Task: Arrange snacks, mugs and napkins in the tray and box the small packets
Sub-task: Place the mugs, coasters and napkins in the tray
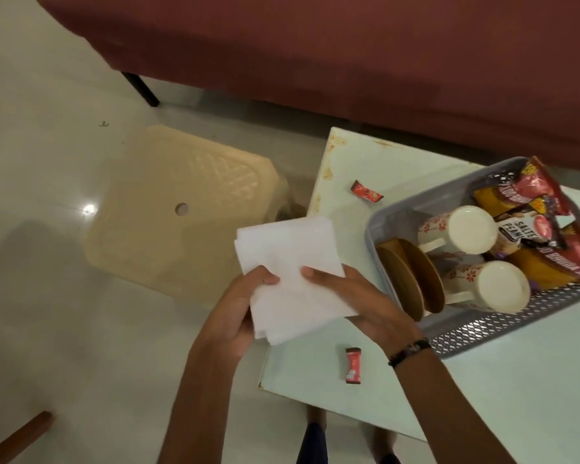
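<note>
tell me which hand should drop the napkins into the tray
Right, likely. Both hands hold the napkins, but the right hand is beside the tray, while the left hand is on the far side.

We reach both bare arms forward, our left hand (240, 304) and right hand (352, 293) close together, thumbs on top and fingers curled beneath, a dark bracelet (409, 351) at our right wrist.

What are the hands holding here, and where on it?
Both hands hold the white napkins at their near edge: left hand at the left corner, right hand at the right, thumbs on top.
</note>
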